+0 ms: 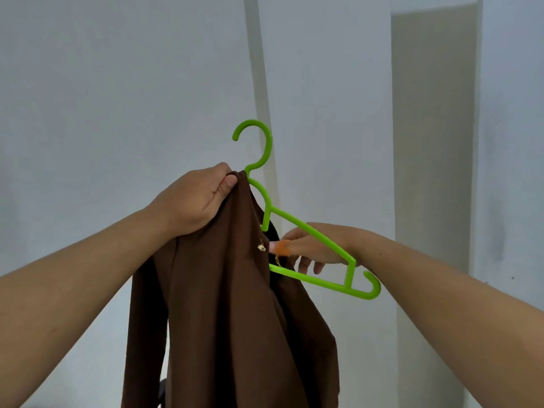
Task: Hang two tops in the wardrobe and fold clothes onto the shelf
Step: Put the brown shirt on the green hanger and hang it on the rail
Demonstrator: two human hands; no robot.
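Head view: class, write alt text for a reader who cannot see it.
Two bare hands fit a brown top onto a green plastic hanger before a pale wall. The left hand grips the fabric by the hook; the right hand reaches behind the hanger's bare arm toward the garment.

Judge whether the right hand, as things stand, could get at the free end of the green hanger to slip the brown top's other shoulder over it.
Probably yes. The right hand already sits behind the green hanger, close to its bare end, which sticks out clear of the brown top. The left hand grips the cloth at the hook, out of the way.
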